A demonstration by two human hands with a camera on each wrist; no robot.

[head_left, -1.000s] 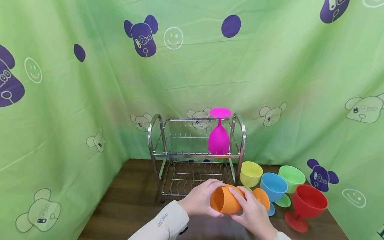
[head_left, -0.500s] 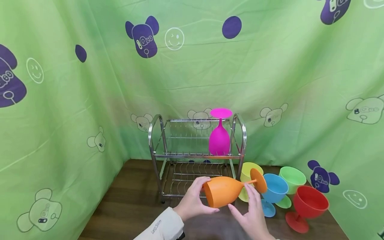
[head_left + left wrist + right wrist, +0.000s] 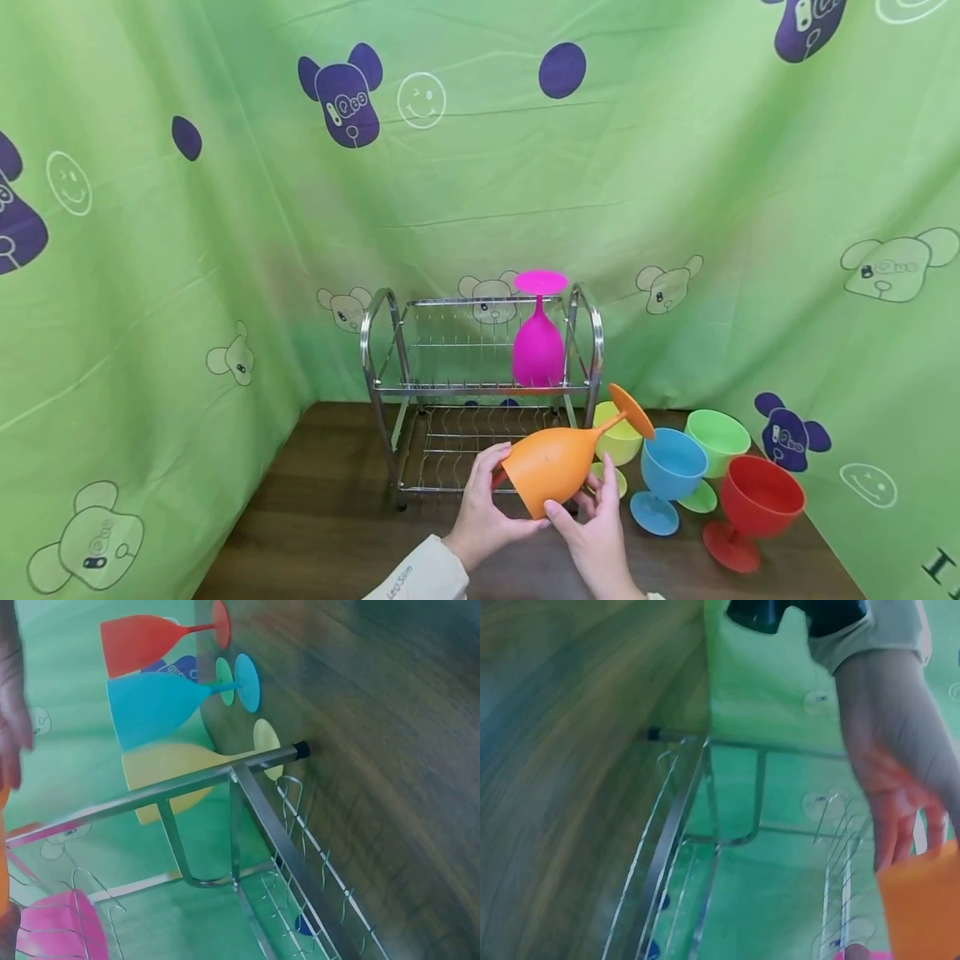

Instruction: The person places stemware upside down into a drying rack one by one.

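An orange plastic goblet (image 3: 551, 467) is held in front of the rack, tilted with its mouth down to the left and its round foot up to the right. My left hand (image 3: 483, 510) grips it at the rim, thumb below and fingers behind. My right hand (image 3: 602, 533) holds the lower side of the bowl, with its thumb on the near face. In the right wrist view the left hand (image 3: 900, 780) has its fingers at the orange rim. A magenta goblet (image 3: 538, 354) stands upside down at the right of the rack's upper tier.
A two-tier metal dish rack (image 3: 480, 390) stands on the dark wooden table (image 3: 300, 500). To its right are upright goblets: yellow (image 3: 618, 446), blue (image 3: 673, 467), green (image 3: 718, 442) and red (image 3: 761, 500). A green patterned cloth (image 3: 450, 208) hangs behind and at the sides.
The orange goblet has turned so its foot points up and right and its mouth tilts down. The right hand has shifted from near the stem to the bowl. The head view has shifted slightly.
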